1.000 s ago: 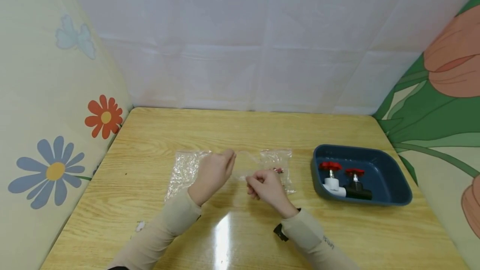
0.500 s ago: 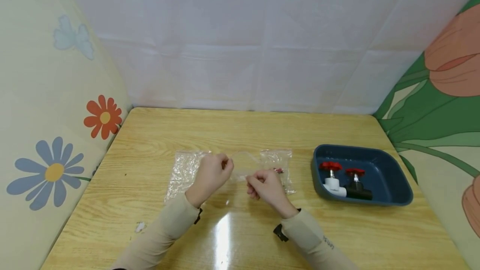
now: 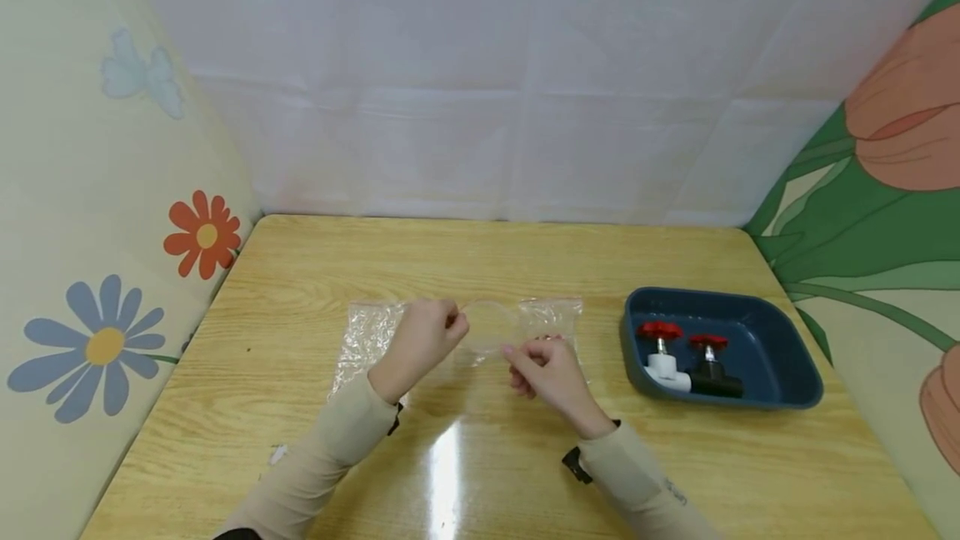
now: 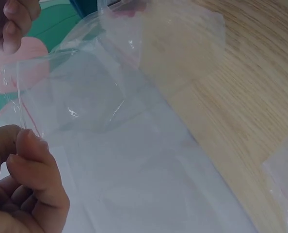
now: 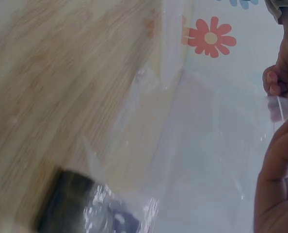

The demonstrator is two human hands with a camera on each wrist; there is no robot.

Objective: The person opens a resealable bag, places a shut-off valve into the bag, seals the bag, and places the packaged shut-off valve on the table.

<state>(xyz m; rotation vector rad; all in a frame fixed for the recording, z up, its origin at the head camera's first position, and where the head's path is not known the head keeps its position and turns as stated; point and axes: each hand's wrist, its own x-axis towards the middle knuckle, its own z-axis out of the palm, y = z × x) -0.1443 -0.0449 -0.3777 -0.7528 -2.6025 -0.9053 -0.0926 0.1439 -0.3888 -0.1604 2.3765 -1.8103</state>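
Note:
A clear zip bag is stretched between both hands, above the middle of the table. My left hand pinches its edge close to the red seal line, between thumb and forefinger in the left wrist view. On the other side, my right hand pinches the bag's edge between thumb and forefinger. The bag looks flat and see-through in the left wrist view. Left of it a second clear bag lies on the table, partly behind my left hand. Another clear bag with something red at it lies behind my right hand.
A dark blue tray stands at the right, holding a white valve and a black valve, both with red handwheels. A small white scrap lies near the left forearm. Painted walls and a white sheet border the table.
My left hand has turned, with its fingers curled in more. The right hand has shifted slightly right, and the held bag spreads wider between them. Tray and valves stay put.

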